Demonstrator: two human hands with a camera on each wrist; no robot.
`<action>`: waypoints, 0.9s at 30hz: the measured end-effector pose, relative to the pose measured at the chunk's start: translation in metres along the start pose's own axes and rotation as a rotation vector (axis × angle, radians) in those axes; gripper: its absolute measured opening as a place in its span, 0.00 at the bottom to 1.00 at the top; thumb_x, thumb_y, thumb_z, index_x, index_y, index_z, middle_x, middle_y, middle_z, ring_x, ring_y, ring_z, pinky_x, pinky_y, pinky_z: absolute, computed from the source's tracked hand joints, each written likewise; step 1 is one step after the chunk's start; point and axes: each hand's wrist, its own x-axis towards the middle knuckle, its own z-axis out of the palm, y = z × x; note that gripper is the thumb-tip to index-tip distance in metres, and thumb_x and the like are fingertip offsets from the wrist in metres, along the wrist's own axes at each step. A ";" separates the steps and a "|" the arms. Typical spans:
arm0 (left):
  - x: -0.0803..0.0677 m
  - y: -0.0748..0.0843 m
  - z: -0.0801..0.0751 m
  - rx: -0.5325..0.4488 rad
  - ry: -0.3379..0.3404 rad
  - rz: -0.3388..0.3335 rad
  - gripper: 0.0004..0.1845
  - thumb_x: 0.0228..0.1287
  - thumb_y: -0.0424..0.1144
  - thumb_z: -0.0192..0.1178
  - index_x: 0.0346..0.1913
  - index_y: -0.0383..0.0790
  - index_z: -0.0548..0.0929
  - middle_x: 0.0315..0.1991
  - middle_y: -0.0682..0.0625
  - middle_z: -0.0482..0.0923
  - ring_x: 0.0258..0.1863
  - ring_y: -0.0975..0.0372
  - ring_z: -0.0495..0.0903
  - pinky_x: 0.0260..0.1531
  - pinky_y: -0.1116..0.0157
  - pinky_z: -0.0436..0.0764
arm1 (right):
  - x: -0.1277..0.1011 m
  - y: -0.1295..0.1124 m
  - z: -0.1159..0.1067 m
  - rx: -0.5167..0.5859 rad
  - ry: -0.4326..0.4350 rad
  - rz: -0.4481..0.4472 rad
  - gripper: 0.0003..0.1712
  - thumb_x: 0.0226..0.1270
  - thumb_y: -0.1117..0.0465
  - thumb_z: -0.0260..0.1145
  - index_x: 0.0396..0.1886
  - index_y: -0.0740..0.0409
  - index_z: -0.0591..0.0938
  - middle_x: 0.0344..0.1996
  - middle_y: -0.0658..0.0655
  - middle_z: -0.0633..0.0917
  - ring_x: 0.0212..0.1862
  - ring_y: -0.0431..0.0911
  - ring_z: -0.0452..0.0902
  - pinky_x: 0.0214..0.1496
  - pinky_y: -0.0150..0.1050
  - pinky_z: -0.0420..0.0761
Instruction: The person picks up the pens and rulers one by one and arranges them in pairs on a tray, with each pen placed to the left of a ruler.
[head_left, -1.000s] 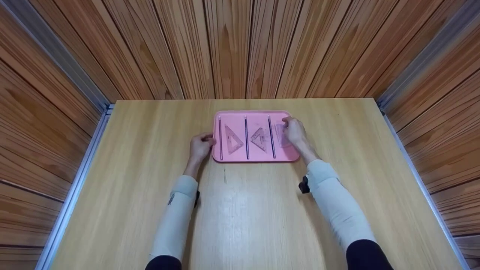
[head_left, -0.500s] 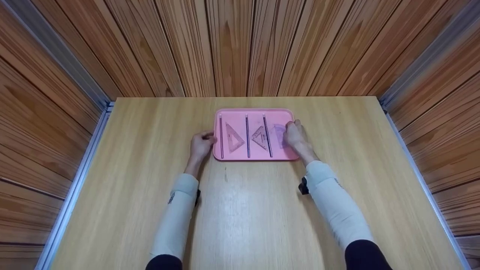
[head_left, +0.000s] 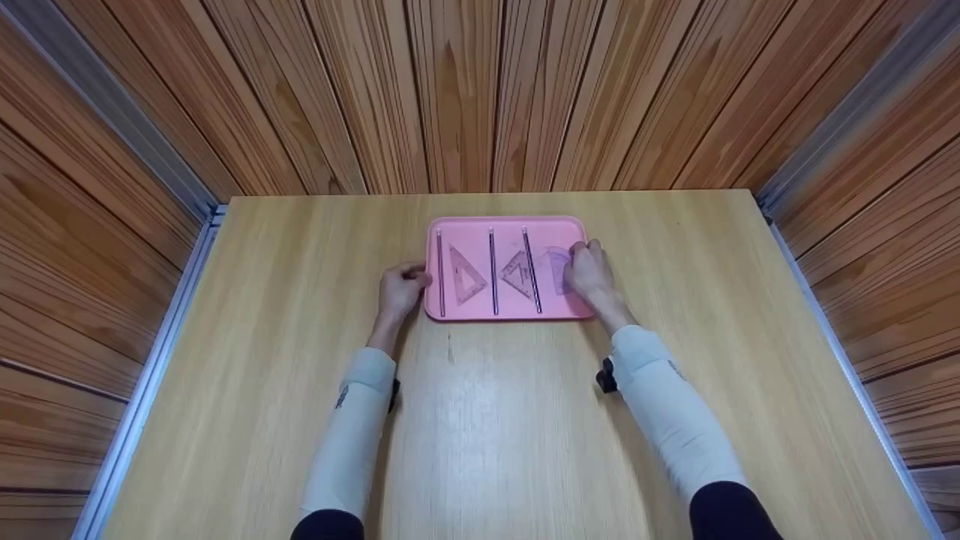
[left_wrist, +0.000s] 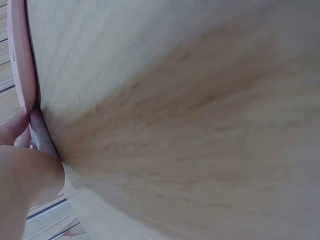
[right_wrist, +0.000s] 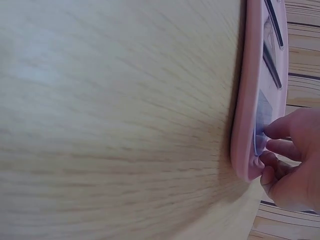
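Note:
A pink tray [head_left: 472,311] lies on the table, holding three dark pencils and clear drawing tools. My left hand [head_left: 401,290] grips its left rim, thumb and fingers at the edge; the left wrist view shows the same hold. At the right end, my right hand [head_left: 590,271] has curled fingers, with thumb and forefinger at the edge of a clear purple protractor [head_left: 556,262], partly hidden under the hand. Its lower fingers lie by the tray's right rim in the right wrist view. The rightmost pencil [head_left: 532,270] leans across a small set square [head_left: 514,271].
A larger set square [head_left: 465,277] lies between the left pencil [head_left: 440,274] and the middle pencil [head_left: 493,271]. Wood-panelled walls [head_left: 457,97] stand behind and beside the wooden table [head_left: 480,420], with metal rails along its sides.
The rightmost pencil has shifted left onto the small set square. The protractor has moved slightly left, and my right hand has come down a little from the upper right. My left hand stays at the rim.

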 end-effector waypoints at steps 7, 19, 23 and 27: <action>0.000 0.001 0.000 0.008 0.000 -0.010 0.17 0.67 0.32 0.60 0.58 0.41 0.83 0.44 0.46 0.81 0.45 0.57 0.77 0.45 0.64 0.77 | -0.001 0.002 0.003 0.011 0.021 -0.016 0.18 0.65 0.66 0.58 0.51 0.73 0.78 0.49 0.73 0.76 0.52 0.65 0.75 0.56 0.56 0.75; -0.001 0.000 0.003 0.018 0.025 0.020 0.15 0.68 0.33 0.60 0.56 0.41 0.84 0.44 0.46 0.80 0.45 0.56 0.77 0.45 0.63 0.77 | -0.006 0.009 0.002 0.082 0.075 -0.058 0.18 0.67 0.65 0.60 0.52 0.72 0.79 0.46 0.71 0.77 0.49 0.63 0.76 0.54 0.54 0.77; 0.000 0.000 0.006 0.046 0.047 0.044 0.15 0.67 0.32 0.60 0.55 0.38 0.84 0.43 0.45 0.81 0.44 0.57 0.78 0.43 0.64 0.78 | -0.010 0.012 0.000 0.090 0.068 -0.079 0.17 0.67 0.65 0.61 0.51 0.70 0.80 0.45 0.69 0.77 0.48 0.61 0.76 0.54 0.53 0.76; 0.000 0.001 0.005 0.080 0.041 0.065 0.15 0.66 0.31 0.60 0.55 0.36 0.84 0.42 0.44 0.82 0.43 0.57 0.78 0.42 0.65 0.77 | -0.015 0.014 -0.001 0.089 0.049 -0.100 0.15 0.68 0.65 0.60 0.51 0.69 0.80 0.44 0.67 0.78 0.48 0.59 0.75 0.53 0.52 0.76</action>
